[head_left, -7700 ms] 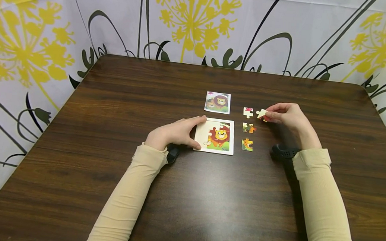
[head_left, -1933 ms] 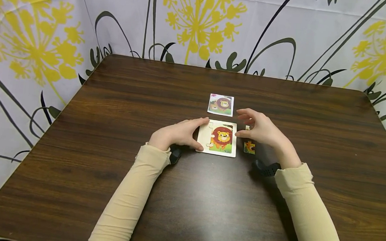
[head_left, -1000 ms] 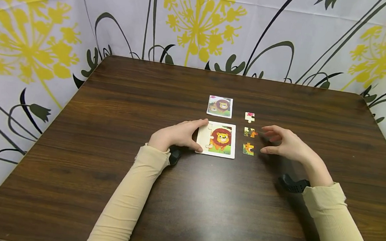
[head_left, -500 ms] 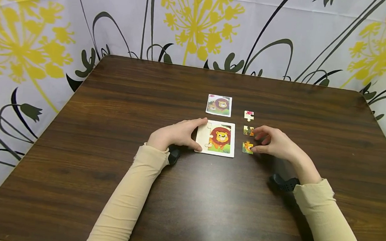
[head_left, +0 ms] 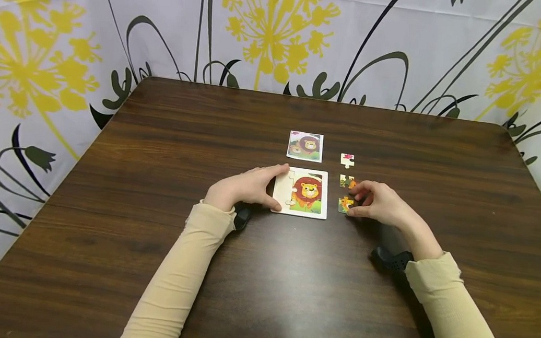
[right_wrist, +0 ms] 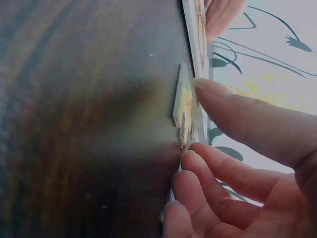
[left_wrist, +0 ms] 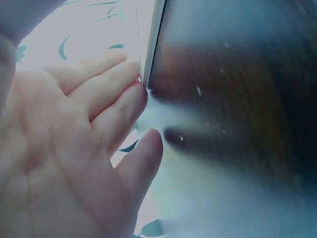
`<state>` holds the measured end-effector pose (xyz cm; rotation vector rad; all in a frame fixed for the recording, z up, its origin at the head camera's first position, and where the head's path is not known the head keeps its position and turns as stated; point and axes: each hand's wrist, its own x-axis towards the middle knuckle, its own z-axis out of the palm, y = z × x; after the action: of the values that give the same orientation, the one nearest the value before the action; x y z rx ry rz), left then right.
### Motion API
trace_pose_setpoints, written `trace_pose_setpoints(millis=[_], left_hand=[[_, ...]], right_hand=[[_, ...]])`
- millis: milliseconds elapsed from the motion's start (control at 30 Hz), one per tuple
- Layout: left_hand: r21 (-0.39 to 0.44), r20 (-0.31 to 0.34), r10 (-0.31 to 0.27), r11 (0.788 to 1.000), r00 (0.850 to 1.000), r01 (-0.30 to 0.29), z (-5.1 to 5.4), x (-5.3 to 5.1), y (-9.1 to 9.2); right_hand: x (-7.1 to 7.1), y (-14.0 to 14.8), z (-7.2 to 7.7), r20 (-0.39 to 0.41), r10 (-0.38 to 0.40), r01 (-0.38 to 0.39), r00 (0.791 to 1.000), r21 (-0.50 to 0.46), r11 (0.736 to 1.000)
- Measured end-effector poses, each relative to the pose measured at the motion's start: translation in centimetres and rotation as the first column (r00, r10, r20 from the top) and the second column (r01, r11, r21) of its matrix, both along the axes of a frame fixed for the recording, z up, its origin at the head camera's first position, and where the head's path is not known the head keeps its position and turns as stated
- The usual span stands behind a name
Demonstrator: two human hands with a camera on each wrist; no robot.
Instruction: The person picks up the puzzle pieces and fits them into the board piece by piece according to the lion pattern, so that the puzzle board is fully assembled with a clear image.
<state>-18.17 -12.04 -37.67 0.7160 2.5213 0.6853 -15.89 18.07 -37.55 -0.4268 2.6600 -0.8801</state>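
Observation:
Thumb and fingertips of the left hand (head_left: pixel 245 188) rest at the left corners of the white-framed puzzle board (head_left: pixel 323 193). Its left part shows bare wood beside a joined lion picture (head_left: pixel 308 190). The right hand (head_left: pixel 383 204) has its thumb at the lower puzzle piece (head_left: pixel 343 204) and its loosely bent fingers by the middle piece (head_left: pixel 345 181). A third piece (head_left: pixel 347 158) lies above these two. In the right wrist view, the thumb and fingers of the right hand (right_wrist: pixel 237 183) stand apart around the pieces; whether they touch is unclear.
A small lion picture card (head_left: pixel 305 146) lies just behind the board. The brown wooden table (head_left: pixel 159 145) extends to a flower-patterned cloth (head_left: pixel 177 26) behind it. Dark devices are worn on both wrists.
The piece held in the right hand several seconds ago now appears in the lion picture. Over the last second, the right hand has moved left to the loose pieces. The left hand stays at the board.

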Motion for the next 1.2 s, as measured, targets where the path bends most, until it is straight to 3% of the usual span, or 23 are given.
trace_pose_setpoints(millis=[567, 1200], left_hand=[[0.02, -0.01, -0.01, 1.0, 1.0, 0.011, -0.1, -0.1, -0.2], [0.014, 0.002, -0.005, 1.0, 1.0, 0.005, 0.0, -0.1, -0.1]], right_hand=[[0.6, -1.1, -0.4, -0.03, -0.098, 0.098, 0.995, 0.027, 0.995], [0.4, -1.4, -0.5, -0.063, -0.034, 0.036, 0.997, 0.033, 0.999]])
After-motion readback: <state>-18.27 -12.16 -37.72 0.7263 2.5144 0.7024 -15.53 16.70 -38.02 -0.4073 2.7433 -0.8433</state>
